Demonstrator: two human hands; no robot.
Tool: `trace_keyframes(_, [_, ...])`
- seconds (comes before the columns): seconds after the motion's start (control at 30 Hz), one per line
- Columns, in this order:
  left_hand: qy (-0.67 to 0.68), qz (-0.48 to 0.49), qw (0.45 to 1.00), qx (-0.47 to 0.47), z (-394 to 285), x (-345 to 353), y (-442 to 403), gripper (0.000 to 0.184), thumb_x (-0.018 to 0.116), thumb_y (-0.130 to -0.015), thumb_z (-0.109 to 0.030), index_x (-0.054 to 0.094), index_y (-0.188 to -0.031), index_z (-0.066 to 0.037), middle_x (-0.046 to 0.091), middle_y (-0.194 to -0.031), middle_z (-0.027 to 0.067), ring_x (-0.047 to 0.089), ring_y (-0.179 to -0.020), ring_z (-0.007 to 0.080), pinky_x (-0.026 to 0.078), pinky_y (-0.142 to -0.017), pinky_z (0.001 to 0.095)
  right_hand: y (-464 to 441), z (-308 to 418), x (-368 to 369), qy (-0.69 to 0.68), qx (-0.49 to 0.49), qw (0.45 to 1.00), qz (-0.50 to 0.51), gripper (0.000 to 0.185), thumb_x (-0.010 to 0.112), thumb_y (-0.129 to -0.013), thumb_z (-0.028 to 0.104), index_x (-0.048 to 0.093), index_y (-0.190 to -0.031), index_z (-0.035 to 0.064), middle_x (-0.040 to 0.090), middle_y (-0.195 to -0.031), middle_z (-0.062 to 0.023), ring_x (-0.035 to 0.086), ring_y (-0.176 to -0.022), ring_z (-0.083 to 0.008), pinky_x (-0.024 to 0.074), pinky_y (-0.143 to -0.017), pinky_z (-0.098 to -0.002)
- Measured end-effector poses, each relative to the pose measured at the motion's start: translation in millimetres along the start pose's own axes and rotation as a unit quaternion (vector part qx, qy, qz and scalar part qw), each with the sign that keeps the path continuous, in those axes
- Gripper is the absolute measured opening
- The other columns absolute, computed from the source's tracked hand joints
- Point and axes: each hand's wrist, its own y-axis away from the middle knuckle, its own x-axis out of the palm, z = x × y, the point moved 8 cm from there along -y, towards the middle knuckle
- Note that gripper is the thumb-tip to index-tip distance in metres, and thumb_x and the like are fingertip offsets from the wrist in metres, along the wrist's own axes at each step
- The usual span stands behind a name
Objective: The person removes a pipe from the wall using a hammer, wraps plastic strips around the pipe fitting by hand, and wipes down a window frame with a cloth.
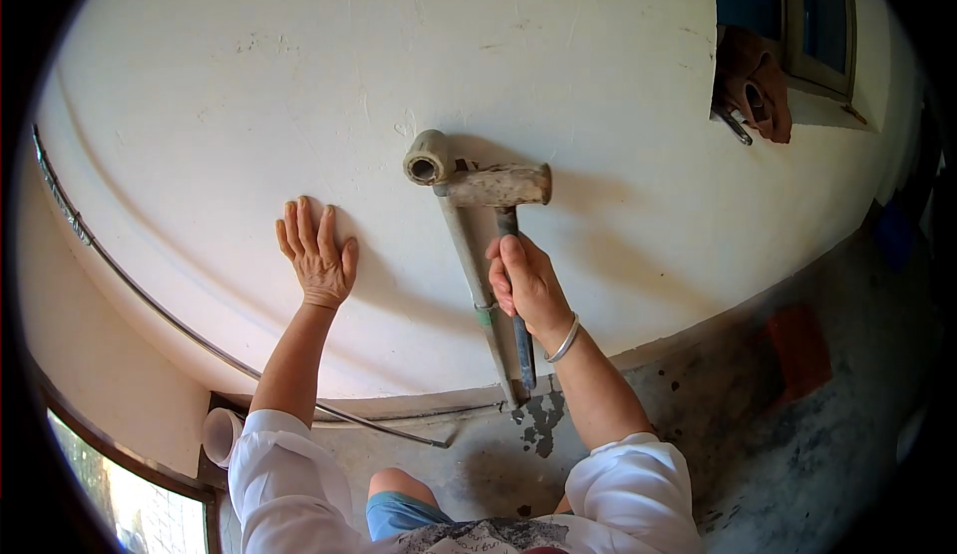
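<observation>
My right hand point(528, 285) is wrapped round the dark handle of a mallet point(498, 187). Its worn, wooden-looking head is at the top, close beside the open end of a grey pipe elbow point(429, 158); whether the two touch I cannot tell. From that elbow a grey pipe point(461, 245) runs down the white wall point(299, 86) to the floor, with a green band partway along. My left hand point(320, 260) lies flat on the wall left of the pipe, fingers stretched out and holding nothing.
A window point(820, 16) is at upper right, with a brown crumpled item point(755, 86) on its sill. A reddish block point(799, 353) lies on the grey floor at right. At left, a thin dark rod or tube point(169, 317) runs down to the floor beside a whitish round container point(221, 436).
</observation>
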Motion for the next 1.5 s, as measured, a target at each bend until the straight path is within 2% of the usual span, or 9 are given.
trace_keyframes(0.23, [0.009,-0.009,1.0,-0.012,0.2,-1.1,-0.3,0.047,0.044,-0.08,-0.029,0.036,-0.123,-0.011,0.026,-0.133,0.0178,0.019,-0.125,0.0348,0.008,-0.101,0.0493,6.7,29.6,-42.2,0.091,-0.094,0.972,-0.194,0.034,0.037,-0.089,0.04,0.039,-0.074,0.0092,0.035,-0.05,0.0033,0.03,-0.036,-0.0039,0.0257,-0.032,-0.0177])
trace_keyframes(0.43, [0.005,-0.002,1.0,-0.017,-1.0,-0.7,-0.4,0.047,0.043,-0.08,-0.03,0.037,-0.122,-0.01,0.026,-0.132,0.0184,0.019,-0.125,0.0346,0.008,-0.101,0.0488,15.6,32.4,-19.7,0.033,-0.076,0.991,-0.105,0.04,0.036,-0.088,0.046,0.04,-0.075,0.0082,0.035,-0.05,0.0023,0.03,-0.036,-0.0045,0.0266,-0.032,-0.0186])
trace_keyframes(0.6, [0.017,-0.013,1.0,-0.016,-0.1,-3.8,-0.6,0.047,0.046,-0.078,-0.029,0.039,-0.121,-0.011,0.028,-0.132,0.0165,0.021,-0.125,0.0335,0.009,-0.101,0.0489,-2.4,3.2,-3.9,-0.001,0.037,0.998,-0.06,0.039,0.036,-0.087,0.047,0.041,-0.078,0.009,0.035,-0.05,0.0027,0.03,-0.036,-0.0053,0.0259,-0.033,-0.0193])
trace_keyframes(0.83, [0.019,-0.006,0.999,-0.026,2.5,-1.3,1.5,0.047,0.047,-0.078,-0.029,0.039,-0.121,-0.012,0.029,-0.132,0.0164,0.022,-0.124,0.0337,0.01,-0.101,0.0494,-0.8,19.1,-9.7,-0.029,-0.04,0.993,-0.104,0.043,0.038,-0.084,0.053,0.039,-0.076,0.0104,0.034,-0.049,0.0032,0.03,-0.035,-0.0052,0.0251,-0.032,-0.0194])
trace_keyframes(1.03, [0.019,-0.004,1.0,-0.022,1.6,-2.0,1.9,0.046,0.046,-0.079,-0.03,0.041,-0.12,-0.011,0.029,-0.132,0.0165,0.021,-0.125,0.0336,0.01,-0.101,0.0492,0.0,17.5,-12.9,0.029,0.029,0.996,-0.08,0.046,0.038,-0.083,0.055,0.04,-0.078,0.0088,0.034,-0.048,0.003,0.03,-0.035,-0.0053,0.0256,-0.032,-0.0192])
trace_keyframes(1.2, [0.017,-0.009,1.0,-0.023,2.1,-1.3,1.8,0.045,0.045,-0.079,-0.031,0.042,-0.12,-0.011,0.029,-0.132,0.0165,0.021,-0.125,0.0331,0.009,-0.101,0.0492,-2.9,18.2,-17.1,-0.065,-0.029,0.995,-0.076,0.046,0.037,-0.084,0.054,0.041,-0.081,0.0078,0.034,-0.049,0.0029,0.03,-0.034,-0.0054,0.0253,-0.032,-0.0193])
trace_keyframes(1.27, [0.017,-0.007,1.0,-0.021,2.7,-2.2,2.2,0.045,0.046,-0.079,-0.031,0.042,-0.12,-0.011,0.03,-0.132,0.0164,0.021,-0.125,0.0331,0.01,-0.101,0.0491,-6.3,3.5,-12.2,0.015,0.037,0.998,-0.043,0.046,0.037,-0.083,0.055,0.041,-0.08,0.0093,0.033,-0.048,0.0029,0.029,-0.034,-0.0054,0.0246,-0.031,-0.0197])
trace_keyframes(1.4, [0.016,-0.008,1.0,-0.023,1.8,-1.6,1.3,0.046,0.046,-0.079,-0.031,0.041,-0.12,-0.011,0.03,-0.132,0.0161,0.021,-0.125,0.0331,0.01,-0.1,0.049,-2.9,8.2,-14.6,0.023,0.041,0.998,-0.045,0.046,0.036,-0.083,0.055,0.041,-0.078,0.01,0.033,-0.048,0.0028,0.029,-0.034,-0.0055,0.0243,-0.031,-0.0202])
trace_keyframes(1.5, [0.019,-0.007,0.999,-0.025,2.3,-1.7,1.3,0.046,0.046,-0.079,-0.031,0.041,-0.12,-0.011,0.029,-0.132,0.0159,0.021,-0.125,0.0328,0.01,-0.101,0.0491,-4.1,10.7,-18.6,-0.091,-0.015,0.993,-0.069,0.046,0.036,-0.084,0.055,0.041,-0.079,0.0094,0.034,-0.048,0.0027,0.028,-0.034,-0.0057,0.0247,-0.031,-0.0205])
